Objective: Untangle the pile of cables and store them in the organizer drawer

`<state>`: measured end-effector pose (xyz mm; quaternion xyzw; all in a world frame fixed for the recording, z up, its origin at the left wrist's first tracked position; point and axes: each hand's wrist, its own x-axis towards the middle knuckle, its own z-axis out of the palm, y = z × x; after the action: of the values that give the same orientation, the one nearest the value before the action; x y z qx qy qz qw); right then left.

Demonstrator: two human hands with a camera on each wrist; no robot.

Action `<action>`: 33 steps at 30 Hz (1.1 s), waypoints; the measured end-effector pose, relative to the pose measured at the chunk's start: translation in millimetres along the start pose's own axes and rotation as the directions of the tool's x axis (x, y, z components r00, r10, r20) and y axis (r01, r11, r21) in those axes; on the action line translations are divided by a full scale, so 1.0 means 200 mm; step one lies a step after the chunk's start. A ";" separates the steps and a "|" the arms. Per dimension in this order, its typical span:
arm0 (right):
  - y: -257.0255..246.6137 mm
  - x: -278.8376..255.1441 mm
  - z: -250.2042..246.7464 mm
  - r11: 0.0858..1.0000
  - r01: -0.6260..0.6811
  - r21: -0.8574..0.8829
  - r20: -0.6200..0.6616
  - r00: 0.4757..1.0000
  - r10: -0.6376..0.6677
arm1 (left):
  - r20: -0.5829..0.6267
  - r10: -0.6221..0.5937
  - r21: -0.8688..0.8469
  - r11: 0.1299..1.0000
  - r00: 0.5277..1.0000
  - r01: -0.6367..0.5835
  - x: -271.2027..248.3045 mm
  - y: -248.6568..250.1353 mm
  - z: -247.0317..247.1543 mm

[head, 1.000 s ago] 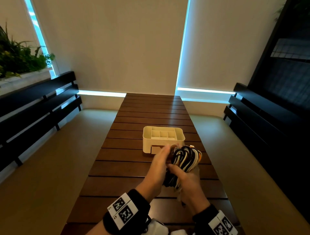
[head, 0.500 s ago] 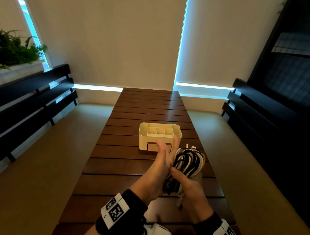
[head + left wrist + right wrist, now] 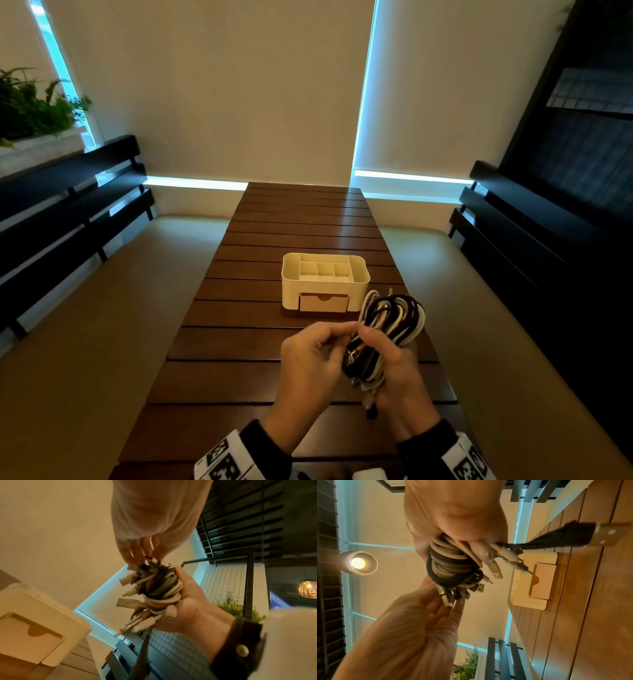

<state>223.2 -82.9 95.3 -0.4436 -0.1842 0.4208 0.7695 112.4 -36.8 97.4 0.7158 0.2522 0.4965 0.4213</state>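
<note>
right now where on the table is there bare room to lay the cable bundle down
Bare slats lie left of the organizer, between it and the table's left edge, and on the far half behind it up to the wall. The strip between the drawer front and the hands is narrow: the left hand and right hand hold the cable bundle over it.

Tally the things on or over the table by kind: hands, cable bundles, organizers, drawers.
hands: 2, left hand and right hand
cable bundle: 1, single cables too tangled to count
organizer: 1
drawer: 1, closed
total: 5
</note>
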 end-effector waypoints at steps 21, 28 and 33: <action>-0.02 -0.06 -0.08 0.848 -0.270 0.455 0.351 0.930 0.108 | -0.016 0.396 0.320 0.872 0.918 -0.371 -0.10 0.06 0.17; -0.05 0.01 -0.01 0.851 -0.283 0.442 0.322 0.936 0.144 | 0.121 0.448 0.545 0.716 0.886 -0.436 -0.05 0.11 0.20; -0.07 0.04 0.04 0.838 -0.240 0.491 0.151 0.970 0.189 | 0.115 0.351 0.353 0.860 0.929 -0.368 0.01 0.05 0.17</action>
<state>229.3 -74.8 111.4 -0.2234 -0.0537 0.5587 0.7969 143.9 -52.7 100.7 0.8279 0.1930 0.4930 0.1851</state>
